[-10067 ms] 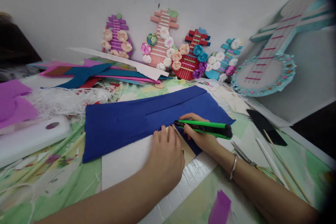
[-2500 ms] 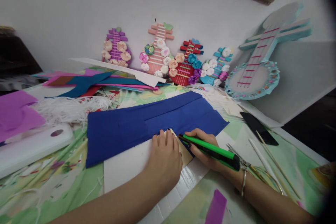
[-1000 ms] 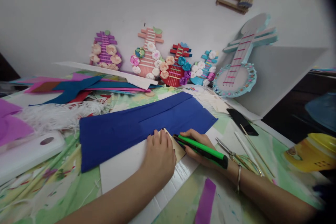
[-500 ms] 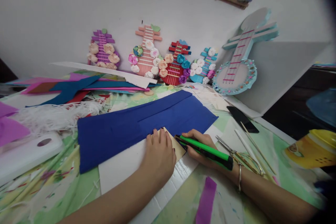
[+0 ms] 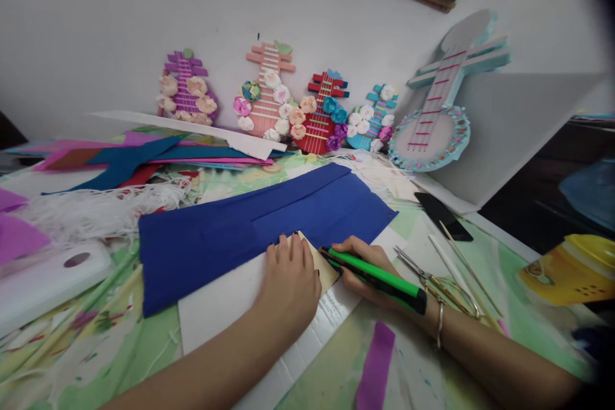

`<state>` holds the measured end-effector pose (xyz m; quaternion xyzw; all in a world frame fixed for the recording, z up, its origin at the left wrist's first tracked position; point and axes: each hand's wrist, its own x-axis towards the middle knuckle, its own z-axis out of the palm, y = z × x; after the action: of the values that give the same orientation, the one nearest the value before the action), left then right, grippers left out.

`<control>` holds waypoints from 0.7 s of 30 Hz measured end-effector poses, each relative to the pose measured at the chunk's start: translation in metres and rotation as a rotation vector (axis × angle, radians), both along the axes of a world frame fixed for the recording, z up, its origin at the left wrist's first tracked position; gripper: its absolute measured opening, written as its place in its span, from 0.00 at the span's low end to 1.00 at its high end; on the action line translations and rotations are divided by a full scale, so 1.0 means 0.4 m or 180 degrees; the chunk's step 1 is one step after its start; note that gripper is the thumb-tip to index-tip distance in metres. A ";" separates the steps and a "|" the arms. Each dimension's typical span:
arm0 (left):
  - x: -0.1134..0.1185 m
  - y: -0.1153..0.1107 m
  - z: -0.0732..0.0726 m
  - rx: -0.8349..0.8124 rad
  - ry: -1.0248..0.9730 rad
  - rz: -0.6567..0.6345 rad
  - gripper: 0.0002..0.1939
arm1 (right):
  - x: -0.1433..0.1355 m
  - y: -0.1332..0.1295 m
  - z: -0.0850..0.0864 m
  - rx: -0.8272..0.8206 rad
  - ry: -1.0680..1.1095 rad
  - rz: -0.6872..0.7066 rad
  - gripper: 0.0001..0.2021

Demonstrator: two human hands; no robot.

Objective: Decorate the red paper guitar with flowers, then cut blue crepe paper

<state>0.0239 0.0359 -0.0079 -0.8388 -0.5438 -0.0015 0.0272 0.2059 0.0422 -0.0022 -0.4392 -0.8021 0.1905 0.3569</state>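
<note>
My left hand [image 5: 291, 278] lies flat, fingers stretched out, over a small pale-yellow piece of card [image 5: 323, 268] that it presses down. My right hand [image 5: 368, 269] is wrapped round a green and black utility knife [image 5: 379, 278], its tip at the card's upper edge. Beneath the card is a white board [image 5: 225, 298] with a shiny, ridged strip along its near edge. Folded dark-blue crepe paper [image 5: 269, 224] covers the board's far part. My left palm hides much of the card, and the blade itself is hard to make out.
Scissors [image 5: 427, 275], thin sticks [image 5: 471, 269] and a black phone [image 5: 442, 216] lie to the right, near a yellow cup [image 5: 569, 269]. White string [image 5: 106, 208] and a white glue-gun-like object [image 5: 52, 282] are left. Decorated paper lutes [image 5: 319, 115] stand behind. A purple strip [image 5: 376, 365] lies in front.
The whole view has shifted very slightly. Both hands, the utility knife and the card keep practically the same positions relative to each other.
</note>
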 end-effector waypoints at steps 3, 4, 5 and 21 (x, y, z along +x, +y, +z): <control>0.001 0.000 -0.003 0.0017 0.0004 0.0015 0.29 | 0.004 -0.004 -0.002 -0.0060 -0.0063 -0.0031 0.11; 0.001 0.000 -0.004 0.0023 -0.0001 0.0013 0.29 | 0.005 -0.006 -0.001 -0.0027 -0.0065 -0.0058 0.11; 0.002 0.000 -0.005 0.0029 -0.0007 0.0010 0.29 | 0.006 -0.009 0.001 0.0005 -0.0065 -0.0070 0.11; 0.002 0.000 -0.003 0.0100 0.0039 -0.0006 0.29 | 0.016 -0.025 -0.004 -0.0037 -0.0017 -0.0014 0.12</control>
<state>0.0249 0.0359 -0.0089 -0.8387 -0.5428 -0.0049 0.0436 0.2125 0.0322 -0.0039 -0.4436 -0.8010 0.1932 0.3527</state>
